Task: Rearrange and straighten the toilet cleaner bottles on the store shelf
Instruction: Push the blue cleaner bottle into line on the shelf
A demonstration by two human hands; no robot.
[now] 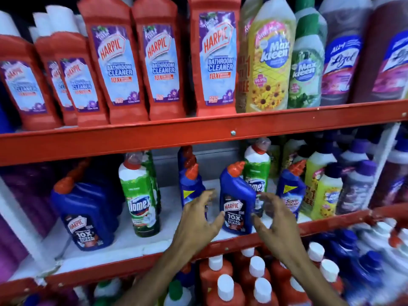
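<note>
No grip; hands [237,219] flanking Harpic btl [237,202]

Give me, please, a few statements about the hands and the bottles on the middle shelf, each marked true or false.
1. Both hands are open on either side of the blue Harpic bottle. True.
2. The left hand is gripping a green Domex bottle. False: the green Domex bottle stands apart to its left, untouched.
3. The right hand holds nothing. True.
4. The top shelf carries only blue bottles. False: red Harpic bathroom cleaner bottles stand there.
5. A Sani Fresh bottle stands right of the hands. True.
</note>
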